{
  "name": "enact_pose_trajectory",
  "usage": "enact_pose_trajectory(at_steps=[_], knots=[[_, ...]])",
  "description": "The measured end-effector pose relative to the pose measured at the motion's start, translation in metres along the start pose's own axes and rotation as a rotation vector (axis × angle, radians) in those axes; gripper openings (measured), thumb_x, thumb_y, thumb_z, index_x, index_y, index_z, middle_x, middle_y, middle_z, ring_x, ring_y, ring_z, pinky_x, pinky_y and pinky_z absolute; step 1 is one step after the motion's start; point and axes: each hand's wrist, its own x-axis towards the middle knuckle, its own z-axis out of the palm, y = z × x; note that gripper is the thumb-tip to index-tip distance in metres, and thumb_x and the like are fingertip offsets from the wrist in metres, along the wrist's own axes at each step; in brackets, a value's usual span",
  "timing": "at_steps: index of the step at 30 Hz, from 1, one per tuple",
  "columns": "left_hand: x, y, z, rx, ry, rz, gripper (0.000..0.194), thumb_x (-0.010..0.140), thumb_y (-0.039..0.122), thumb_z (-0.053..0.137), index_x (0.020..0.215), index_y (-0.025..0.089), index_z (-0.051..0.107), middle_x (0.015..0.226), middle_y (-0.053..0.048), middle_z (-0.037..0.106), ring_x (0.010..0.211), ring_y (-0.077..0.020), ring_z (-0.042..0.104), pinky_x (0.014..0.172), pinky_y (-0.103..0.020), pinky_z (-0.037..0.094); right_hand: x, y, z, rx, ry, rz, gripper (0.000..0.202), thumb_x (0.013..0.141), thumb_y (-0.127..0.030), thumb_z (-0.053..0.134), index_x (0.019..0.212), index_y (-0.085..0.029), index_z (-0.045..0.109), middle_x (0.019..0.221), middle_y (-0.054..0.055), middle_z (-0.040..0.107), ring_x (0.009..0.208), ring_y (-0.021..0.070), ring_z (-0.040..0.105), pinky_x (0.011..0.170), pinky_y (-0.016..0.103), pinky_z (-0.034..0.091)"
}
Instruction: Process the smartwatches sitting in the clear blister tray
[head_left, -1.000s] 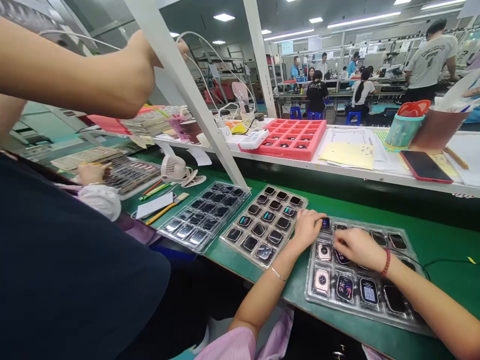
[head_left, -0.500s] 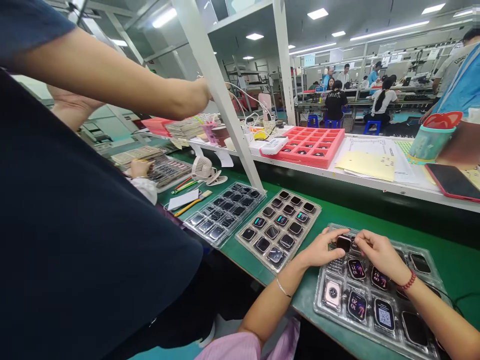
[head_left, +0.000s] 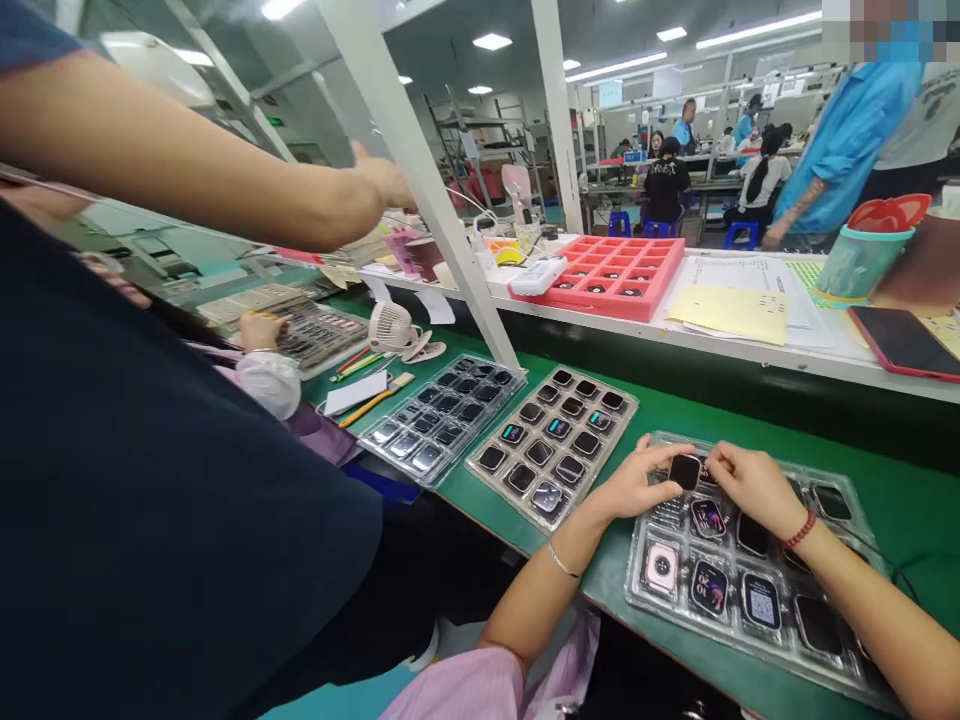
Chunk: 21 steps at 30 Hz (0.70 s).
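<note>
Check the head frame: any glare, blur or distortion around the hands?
Head view: wide-angle bending of the posts; ceiling-light glare on the clear tray; left hand, right hand and the dark watch between them are sharp; a near dark sleeve fills the left.

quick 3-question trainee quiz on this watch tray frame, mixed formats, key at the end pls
1. True or false: the left hand and the right hand both touch one dark watch body held just above the clear tray.
2. Multiple choice: on the raised shelf behind the green belt, the red compartment tray lies (A) left of the yellow paper, (B) right of it, (C) on top of it.
3. Fill in: the watch at the near edge of the clear tray with a QR code on its screen lies to the ____ of the watch with the colourful face.

Key: 1 true; 2 A; 3 right
</note>
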Motion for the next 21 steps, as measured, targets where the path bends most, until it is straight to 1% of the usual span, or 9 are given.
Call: enact_pose_trajectory(at_steps=[3,4,6,8,10,14,16,18,21], knots=[[-0.001,0.001,-0.001,0.33,0.045,-0.018,0.05,0.082,0.033,0.065,0.13,0.022,0.054,0.11,-0.006,0.058,0.113,-0.0207,0.048,0.114,-0.048,-0.007,-0.008,-0.008,-0.017,0.017,0.061,0.007,0.036,0.089,-0.048,0.041,0.079,-0.017,0.058,0.067,0.0,0.057,0.06,0.0135,0.051,0.058,0.025,0.031],[-0.001,0.001,-0.002,0.418,0.045,-0.022,0.048,0.081,0.032,0.066,0.127,0.022,0.056,0.113,-0.006,0.057,0.116,-0.0215,0.045,0.114,-0.049,-0.009,-0.014,-0.015,-0.021,0.029,0.046,-0.021,0.034,0.089,-0.046,0.043,0.078,-0.017,0.058,0.067,0.0,0.057,0.059,0.0128,0.051,0.058,0.024,0.031],[-0.001,0.002,-0.004,0.505,0.041,-0.036,0.047,0.08,0.032,0.066,0.125,0.022,0.058,0.122,-0.006,0.053,0.122,-0.0226,0.039,0.113,-0.05,-0.011,-0.027,-0.032,-0.024,0.022,-0.07,-0.105,0.028,0.091,-0.038,0.043,0.078,-0.017,0.058,0.066,0.0,0.056,0.058,0.012,0.05,0.058,0.023,0.031],[-0.003,0.003,-0.006,0.505,0.026,-0.052,0.046,0.082,0.033,0.065,0.126,0.023,0.058,0.132,-0.005,0.048,0.127,-0.0229,0.035,0.114,-0.049,-0.008,-0.04,-0.05,-0.019,-0.057,-0.234,-0.174,0.022,0.091,-0.028,0.044,0.077,-0.016,0.057,0.066,-0.001,0.057,0.058,0.0118,0.05,0.058,0.023,0.028],[-0.005,0.004,-0.008,0.479,-0.008,-0.063,0.041,0.085,0.034,0.063,0.124,0.025,0.059,0.137,-0.004,0.044,0.131,-0.0233,0.031,0.115,-0.05,-0.003,-0.051,-0.063,-0.01,-0.199,-0.366,-0.219,0.017,0.091,-0.021,0.047,0.078,-0.016,0.055,0.069,0.0,0.058,0.06,0.0132,0.051,0.057,0.025,0.023],[-0.011,0.006,-0.009,0.476,-0.103,-0.093,0.032,0.088,0.031,0.06,0.12,0.03,0.062,0.145,0.001,0.037,0.138,-0.0244,0.023,0.113,-0.055,-0.003,-0.065,-0.074,0.005,-0.401,-0.553,-0.298,0.011,0.09,-0.021,0.05,0.082,-0.018,0.057,0.074,0.001,0.061,0.065,0.0183,0.055,0.056,0.029,0.015],[-0.015,0.007,-0.008,0.464,-0.118,-0.096,0.038,0.088,0.031,0.06,0.126,0.03,0.059,0.148,-0.001,0.034,0.139,-0.0246,0.021,0.114,-0.054,-0.003,-0.069,-0.074,0.008,-0.418,-0.6,-0.323,0.01,0.089,-0.022,0.051,0.082,-0.018,0.057,0.075,0.002,0.061,0.065,0.0188,0.055,0.056,0.03,0.014],[-0.018,0.008,-0.007,0.407,-0.087,-0.085,0.045,0.089,0.034,0.058,0.133,0.029,0.053,0.147,-0.003,0.035,0.139,-0.024,0.022,0.115,-0.051,-0.002,-0.07,-0.074,0.007,-0.378,-0.597,-0.337,0.011,0.088,-0.02,0.049,0.08,-0.018,0.056,0.072,0.001,0.059,0.061,0.0171,0.051,0.056,0.029,0.016],[-0.024,0.013,-0.007,0.229,0.001,-0.022,0.047,0.092,0.043,0.054,0.136,0.025,0.05,0.143,-0.005,0.041,0.137,-0.023,0.03,0.116,-0.046,0.003,-0.067,-0.07,0.002,-0.098,-0.538,-0.315,0.019,0.091,-0.019,0.044,0.073,-0.015,0.051,0.063,-0.001,0.052,0.055,0.0122,0.042,0.056,0.027,0.023]])
